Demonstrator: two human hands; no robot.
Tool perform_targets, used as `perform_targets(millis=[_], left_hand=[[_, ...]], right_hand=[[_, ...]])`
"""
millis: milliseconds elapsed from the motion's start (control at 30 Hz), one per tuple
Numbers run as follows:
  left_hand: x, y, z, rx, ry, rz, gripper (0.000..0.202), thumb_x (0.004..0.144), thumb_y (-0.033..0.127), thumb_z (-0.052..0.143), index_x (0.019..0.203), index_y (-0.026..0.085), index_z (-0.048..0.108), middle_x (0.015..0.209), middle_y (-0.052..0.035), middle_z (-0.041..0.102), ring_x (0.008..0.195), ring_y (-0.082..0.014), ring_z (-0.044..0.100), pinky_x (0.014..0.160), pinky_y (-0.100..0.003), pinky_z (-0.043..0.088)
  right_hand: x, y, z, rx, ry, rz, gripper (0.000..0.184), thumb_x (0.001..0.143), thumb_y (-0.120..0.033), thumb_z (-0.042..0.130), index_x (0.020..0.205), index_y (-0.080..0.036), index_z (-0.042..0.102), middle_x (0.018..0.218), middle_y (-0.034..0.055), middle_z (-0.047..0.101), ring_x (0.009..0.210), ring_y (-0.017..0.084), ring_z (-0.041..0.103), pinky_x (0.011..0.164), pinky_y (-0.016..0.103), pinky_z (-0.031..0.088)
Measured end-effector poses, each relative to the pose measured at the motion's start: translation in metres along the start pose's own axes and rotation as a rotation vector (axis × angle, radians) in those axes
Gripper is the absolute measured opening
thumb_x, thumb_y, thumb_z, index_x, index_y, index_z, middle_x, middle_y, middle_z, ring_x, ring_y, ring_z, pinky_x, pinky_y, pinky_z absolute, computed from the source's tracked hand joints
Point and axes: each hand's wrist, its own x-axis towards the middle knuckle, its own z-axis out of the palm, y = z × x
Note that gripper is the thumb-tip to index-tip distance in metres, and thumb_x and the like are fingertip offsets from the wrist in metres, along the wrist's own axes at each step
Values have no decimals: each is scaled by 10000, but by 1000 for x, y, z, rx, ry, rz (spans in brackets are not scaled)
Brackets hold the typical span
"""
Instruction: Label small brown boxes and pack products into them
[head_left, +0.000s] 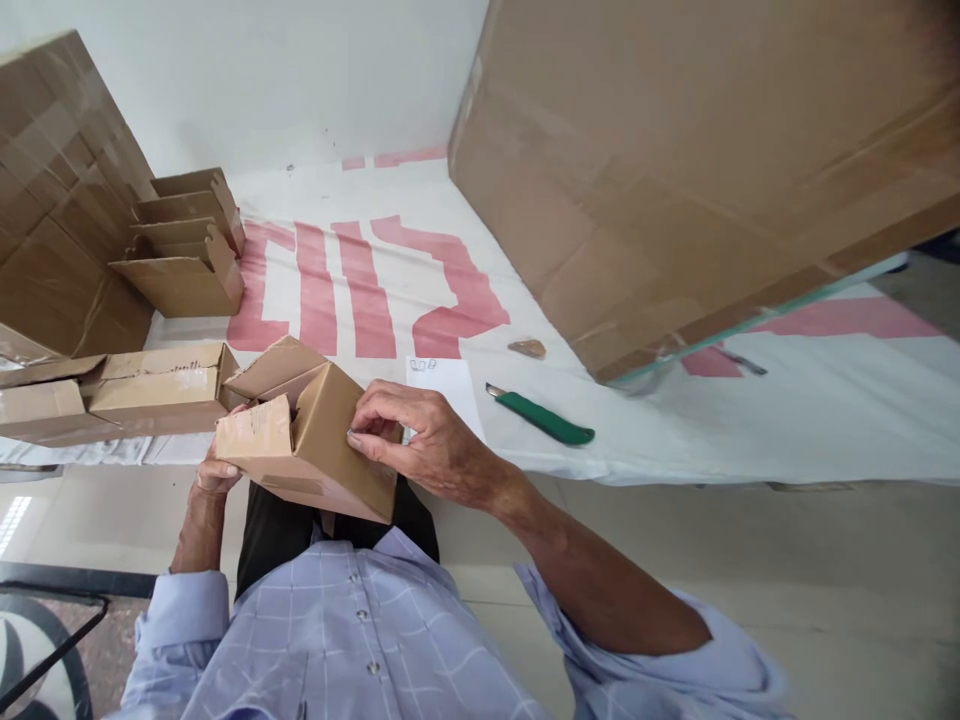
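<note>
My left hand (218, 472) grips a small brown cardboard box (337, 435) by its left side, holding it tilted in front of my waist at the table's front edge. The box's top flaps stand partly raised. My right hand (431, 440) is at the box's right face, with thumb and forefinger pinched together against the cardboard. Whatever lies between those fingertips is too small to make out. To the right of that hand, a green utility knife (544, 416) rests on the table, its blade tip showing. A white paper sheet (469, 400) with small drawings lies partly behind my right hand.
A big carton (675, 180) stands at the right, another (67, 220) at the left. Several small open boxes (184, 285) sit beside the left one. Further small boxes (161, 395) line the front left edge. A crumpled brown scrap (527, 348) lies on the white-and-red tablecloth (360, 290).
</note>
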Motion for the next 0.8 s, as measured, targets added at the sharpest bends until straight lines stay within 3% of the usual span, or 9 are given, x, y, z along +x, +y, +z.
perform_targets(millis=[200,467,633,800], left_hand=[[0,1,4,8,-26,6,939,317,146,855,1249,208,768,1350,-125,777,1367,-452,637,1147,-482,532],[-2,4,7,9,-31,-7,1047,307,117,887,1336,215,724,1369,-131,769,1396,-462,620,1163,-491,528],[-1,3,7,25,-37,14,967,316,124,893,1272,199,771,1352,-148,780,1408,-496,606,1179,-546,521],[0,3,7,7,-33,5,973,305,106,884,1266,183,760,1336,-153,784,1418,-477,602,1187,-507,518]], right_hand=[[3,-3,-2,30,-22,109,129,903,-110,703,817,-201,670,831,-5,672,710,112,602,651,254,508],[5,-2,-2,62,-11,150,124,890,-132,695,793,-204,664,795,-7,678,684,117,591,654,265,528],[6,-3,-1,75,0,162,121,871,-134,686,777,-202,654,786,-8,671,675,114,577,638,260,507],[6,-2,1,89,38,157,166,878,-126,640,731,-200,619,748,-16,632,666,110,557,637,261,486]])
